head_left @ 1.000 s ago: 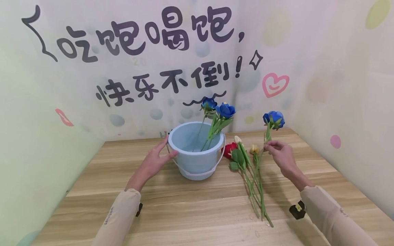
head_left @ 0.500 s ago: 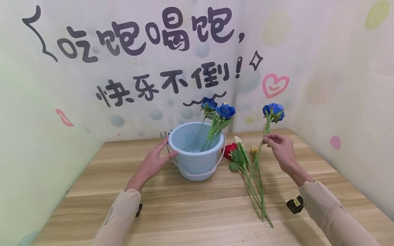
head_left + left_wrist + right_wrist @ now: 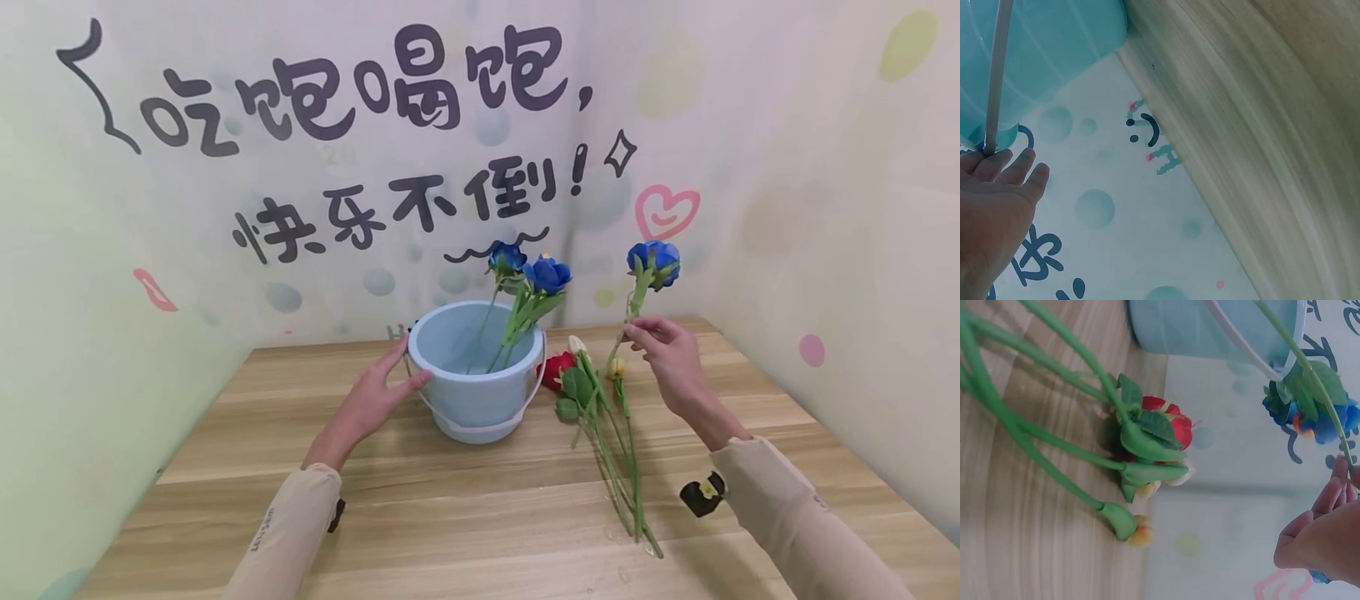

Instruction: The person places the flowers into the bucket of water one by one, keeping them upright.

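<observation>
My left hand (image 3: 367, 408) rests against the left side of a light blue bucket (image 3: 480, 408), with its thumb near the front rim. In the left wrist view its extended fingers (image 3: 1021, 167) touch the bucket by the end of the handle (image 3: 997, 75). Two blue flowers (image 3: 547, 273) lean inside the bucket toward its right rim. To the right, my right hand (image 3: 672, 362) pinches the stem of another blue flower (image 3: 655, 264) between thumb and fingertips, bloom upward. The right wrist view shows that stem (image 3: 1310, 372) running past the bucket.
On the wooden table (image 3: 420, 533), right of the bucket, lie a red flower (image 3: 557, 371), a white bud (image 3: 576, 345) and a yellow bud (image 3: 617, 370), their long stems crossing toward the front. A printed wall cloth (image 3: 420, 192) hangs behind and beside the table.
My right hand has lifted the blue flower and moved it left, raising its stem off the other stems. My left hand stays at the bucket.
</observation>
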`<state>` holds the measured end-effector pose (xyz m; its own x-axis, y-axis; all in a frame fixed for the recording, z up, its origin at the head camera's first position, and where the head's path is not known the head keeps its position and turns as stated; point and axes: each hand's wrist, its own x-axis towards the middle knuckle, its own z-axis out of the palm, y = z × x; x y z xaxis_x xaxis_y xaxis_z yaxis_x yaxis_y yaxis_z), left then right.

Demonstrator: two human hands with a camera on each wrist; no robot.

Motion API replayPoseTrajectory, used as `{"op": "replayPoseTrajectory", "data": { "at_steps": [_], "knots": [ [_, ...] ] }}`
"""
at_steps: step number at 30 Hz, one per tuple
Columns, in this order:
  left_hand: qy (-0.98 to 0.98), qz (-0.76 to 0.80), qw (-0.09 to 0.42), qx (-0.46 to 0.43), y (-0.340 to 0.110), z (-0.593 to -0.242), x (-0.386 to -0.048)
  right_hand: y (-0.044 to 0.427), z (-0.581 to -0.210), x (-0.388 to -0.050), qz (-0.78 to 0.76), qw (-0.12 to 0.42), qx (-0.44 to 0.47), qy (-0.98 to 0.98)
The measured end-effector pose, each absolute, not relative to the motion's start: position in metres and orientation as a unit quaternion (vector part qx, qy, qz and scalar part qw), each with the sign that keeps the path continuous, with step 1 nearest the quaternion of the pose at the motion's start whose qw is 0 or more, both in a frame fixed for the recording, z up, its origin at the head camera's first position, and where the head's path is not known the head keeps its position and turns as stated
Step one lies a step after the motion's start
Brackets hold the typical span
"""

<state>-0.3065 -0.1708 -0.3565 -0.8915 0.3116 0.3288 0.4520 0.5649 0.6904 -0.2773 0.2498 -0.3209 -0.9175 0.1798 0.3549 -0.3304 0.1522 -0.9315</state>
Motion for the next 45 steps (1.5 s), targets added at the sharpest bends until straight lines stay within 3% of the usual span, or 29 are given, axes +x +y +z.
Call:
{"op": "replayPoseTrajectory", "data": {
  "at_steps": [45],
  "knots": [
    [-0.877,-0.417,0.092,-0.219,-0.170,-0.359,-0.309,0.205,-0.287,-0.289,0.715,0.198,0.088,-0.665]
  ]
}}
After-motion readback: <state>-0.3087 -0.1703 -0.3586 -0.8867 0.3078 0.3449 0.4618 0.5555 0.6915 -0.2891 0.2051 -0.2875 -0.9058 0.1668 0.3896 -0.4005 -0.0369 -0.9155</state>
